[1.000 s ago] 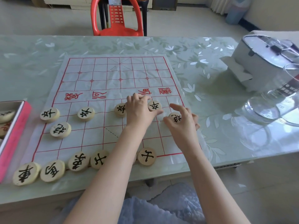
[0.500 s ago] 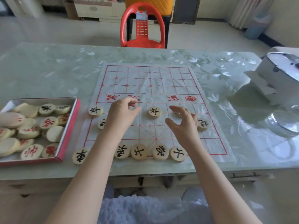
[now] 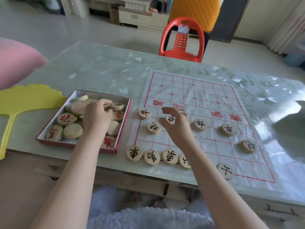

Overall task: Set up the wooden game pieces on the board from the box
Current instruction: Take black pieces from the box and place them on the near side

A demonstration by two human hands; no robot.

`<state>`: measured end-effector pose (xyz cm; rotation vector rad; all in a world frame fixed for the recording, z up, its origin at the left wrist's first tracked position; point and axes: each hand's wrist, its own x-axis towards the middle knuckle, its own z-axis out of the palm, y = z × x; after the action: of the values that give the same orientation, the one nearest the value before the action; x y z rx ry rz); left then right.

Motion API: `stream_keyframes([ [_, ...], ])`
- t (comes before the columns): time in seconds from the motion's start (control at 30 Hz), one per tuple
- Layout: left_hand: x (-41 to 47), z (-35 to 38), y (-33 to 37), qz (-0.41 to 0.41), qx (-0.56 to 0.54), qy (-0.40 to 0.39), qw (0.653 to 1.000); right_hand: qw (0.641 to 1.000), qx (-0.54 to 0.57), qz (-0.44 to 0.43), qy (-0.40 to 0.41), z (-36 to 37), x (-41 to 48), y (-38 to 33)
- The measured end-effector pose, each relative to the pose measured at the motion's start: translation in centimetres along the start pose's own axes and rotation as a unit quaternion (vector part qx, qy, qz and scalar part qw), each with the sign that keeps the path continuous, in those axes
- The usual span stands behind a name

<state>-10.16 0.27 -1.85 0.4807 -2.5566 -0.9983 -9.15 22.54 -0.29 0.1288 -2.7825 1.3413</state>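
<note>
Table under green floral glass. Left grip curled over loose pieces in box; hold cannot be told. Right grip released, hovering over board. Likely risk: a low right forearm could sweep placed black pieces off their points.

Matt wood pcs, creased shiny plastic board, glossy tabletop, red plastic chair.

The left grip leaves the board for the box at 9 o'clock, fingers curled among the pieces there. The right grip shifts toward 9 o'clock above the board.
</note>
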Motion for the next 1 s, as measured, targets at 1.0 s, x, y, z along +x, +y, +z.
stream_keyframes([
  [1.0, 3.9, -0.8, -2.0, -0.004, -0.013, 0.102, 0.995, 0.998, -0.009, -0.057, -0.022, 10.2, 5.1, -4.8],
])
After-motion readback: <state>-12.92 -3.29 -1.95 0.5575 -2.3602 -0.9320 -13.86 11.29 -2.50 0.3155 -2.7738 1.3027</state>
